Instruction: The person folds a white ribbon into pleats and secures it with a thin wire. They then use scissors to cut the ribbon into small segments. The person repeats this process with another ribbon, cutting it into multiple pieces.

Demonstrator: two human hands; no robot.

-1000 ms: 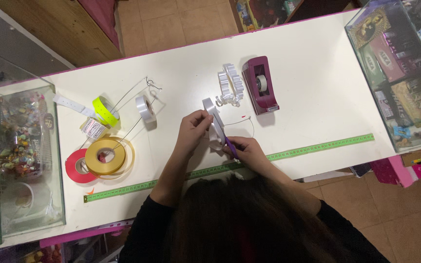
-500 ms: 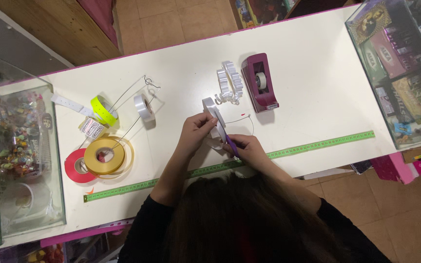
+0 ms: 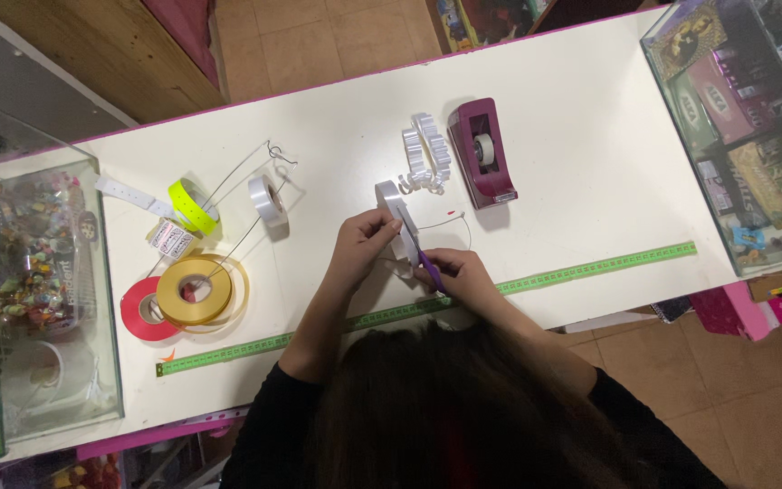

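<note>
Two hands grip: left hand (image 3: 364, 243) pinches white ribbon (image 3: 397, 215); right hand (image 3: 463, 276) clasps purple scissors (image 3: 430, 268)

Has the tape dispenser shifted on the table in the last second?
No. The tape dispenser sits in the same spot, beside the white ribbon bow, above the green measuring tape.

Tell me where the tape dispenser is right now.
In the head view, the maroon tape dispenser stands on the white table, right of centre, just beside the white ribbon bow and beyond the right hand.
</note>
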